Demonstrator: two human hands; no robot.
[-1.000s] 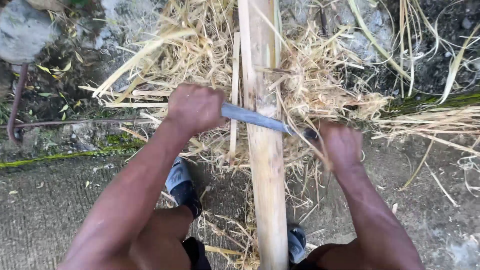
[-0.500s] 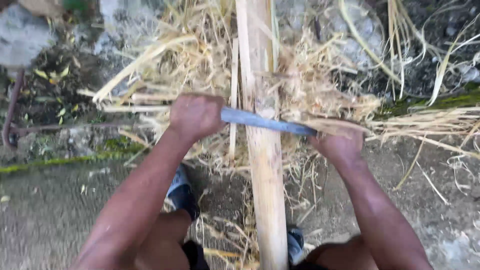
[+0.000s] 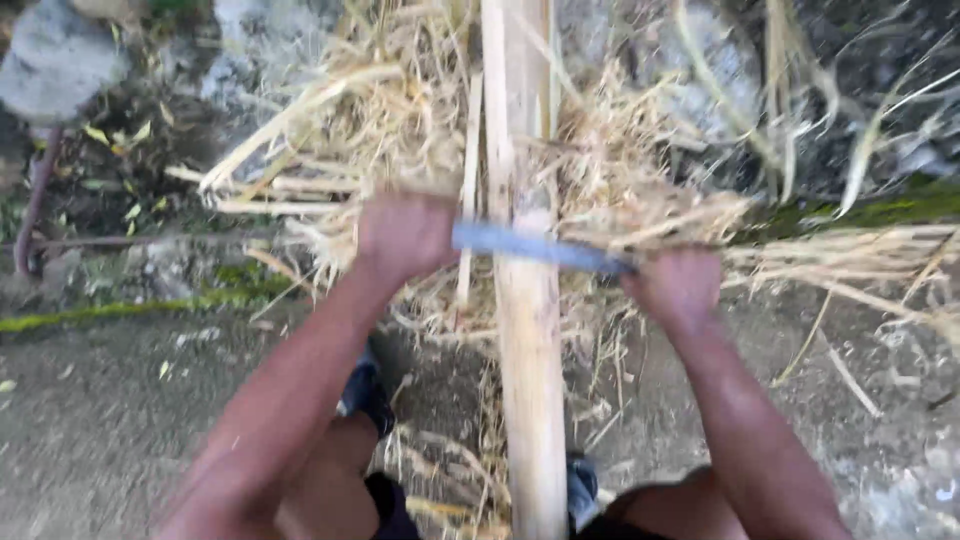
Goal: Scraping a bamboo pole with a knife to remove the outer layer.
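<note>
A pale bamboo pole [image 3: 528, 330] runs from between my legs up and away from me. A long grey-blue knife blade [image 3: 540, 247] lies crosswise on the pole. My left hand [image 3: 405, 238] is closed on one end of the knife, left of the pole. My right hand [image 3: 675, 287] grips the other end, right of the pole. The image is motion-blurred, so the blade's edge is not sharp.
A heap of dry straw-coloured shavings and strips [image 3: 400, 150] lies around the pole. Grey stones [image 3: 60, 65] sit at the upper left, and a mossy edge [image 3: 120, 310] borders the concrete ground [image 3: 100, 420]. My shoes [image 3: 365, 390] show below.
Both hands and the knife have slid down the pole toward me. The view has shifted and blurred.
</note>
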